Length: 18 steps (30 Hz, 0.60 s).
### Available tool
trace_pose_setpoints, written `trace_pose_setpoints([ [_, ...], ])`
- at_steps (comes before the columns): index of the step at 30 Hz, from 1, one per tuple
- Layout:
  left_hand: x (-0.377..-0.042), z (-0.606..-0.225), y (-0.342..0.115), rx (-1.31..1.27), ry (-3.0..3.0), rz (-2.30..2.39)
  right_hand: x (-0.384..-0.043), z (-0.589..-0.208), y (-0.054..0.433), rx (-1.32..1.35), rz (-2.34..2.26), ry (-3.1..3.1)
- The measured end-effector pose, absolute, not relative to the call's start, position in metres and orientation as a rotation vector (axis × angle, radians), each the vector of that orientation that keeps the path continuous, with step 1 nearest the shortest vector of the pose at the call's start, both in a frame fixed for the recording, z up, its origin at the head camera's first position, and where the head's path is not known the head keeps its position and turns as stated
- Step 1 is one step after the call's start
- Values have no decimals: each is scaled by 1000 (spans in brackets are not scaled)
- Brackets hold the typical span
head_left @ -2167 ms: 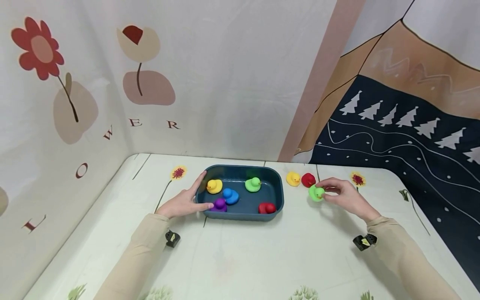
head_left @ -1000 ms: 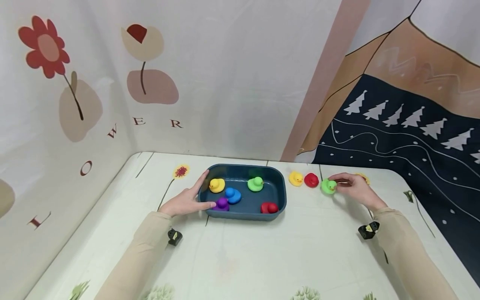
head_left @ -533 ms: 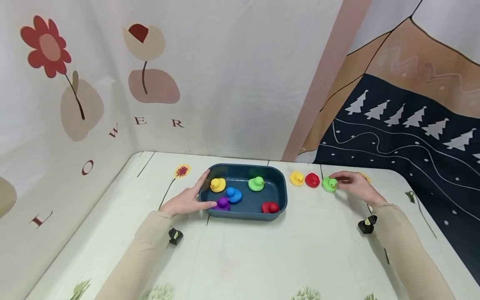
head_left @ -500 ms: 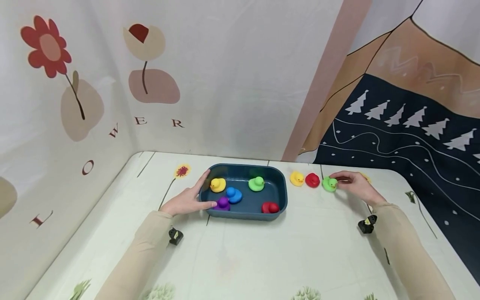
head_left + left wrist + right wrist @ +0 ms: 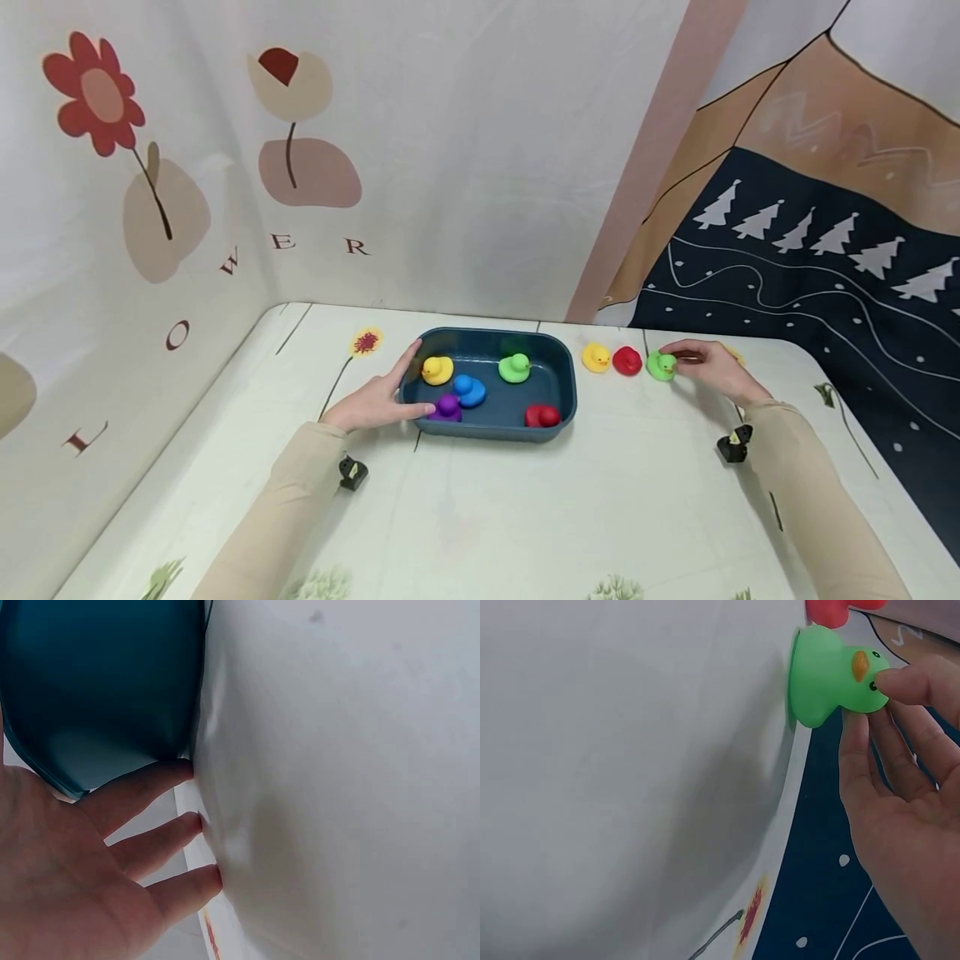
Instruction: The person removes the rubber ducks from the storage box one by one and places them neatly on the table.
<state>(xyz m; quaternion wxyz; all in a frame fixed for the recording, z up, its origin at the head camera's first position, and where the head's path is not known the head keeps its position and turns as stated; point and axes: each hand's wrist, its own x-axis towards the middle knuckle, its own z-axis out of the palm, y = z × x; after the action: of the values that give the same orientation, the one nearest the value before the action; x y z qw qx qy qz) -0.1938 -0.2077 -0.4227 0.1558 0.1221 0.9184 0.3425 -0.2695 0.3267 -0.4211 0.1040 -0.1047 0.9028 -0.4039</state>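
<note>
My left hand (image 5: 375,403) rests against the left end of a dark blue tub (image 5: 487,432), fingers spread along the outside and thumb at the front rim. In the left wrist view the fingers (image 5: 165,844) look nearly straight beside the tub (image 5: 105,682). Inside the tub are rubber ducks: yellow (image 5: 437,370), blue (image 5: 469,391), purple (image 5: 447,407), green (image 5: 514,367) and a tipped-over red one (image 5: 542,416). My right hand (image 5: 712,367) pinches another green duck (image 5: 661,366) by its head on the table, the thumb near its eye in the right wrist view.
A yellow duck (image 5: 596,357) and a red duck (image 5: 627,361) stand in a row between the tub and the held green duck. The white table cloth (image 5: 510,517) has printed flowers. A patterned curtain (image 5: 465,167) hangs behind the table.
My right hand has moved the green duck rightward and set it beside the red one, level with the row. In the last half second little has shifted. The left hand stays on the tub.
</note>
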Motion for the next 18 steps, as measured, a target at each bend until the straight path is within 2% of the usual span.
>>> trace_pose_setpoints([
  [18, -195, -423, -207, 337, 2619, 979, -262, -406, 317, -380, -1290, 2674],
])
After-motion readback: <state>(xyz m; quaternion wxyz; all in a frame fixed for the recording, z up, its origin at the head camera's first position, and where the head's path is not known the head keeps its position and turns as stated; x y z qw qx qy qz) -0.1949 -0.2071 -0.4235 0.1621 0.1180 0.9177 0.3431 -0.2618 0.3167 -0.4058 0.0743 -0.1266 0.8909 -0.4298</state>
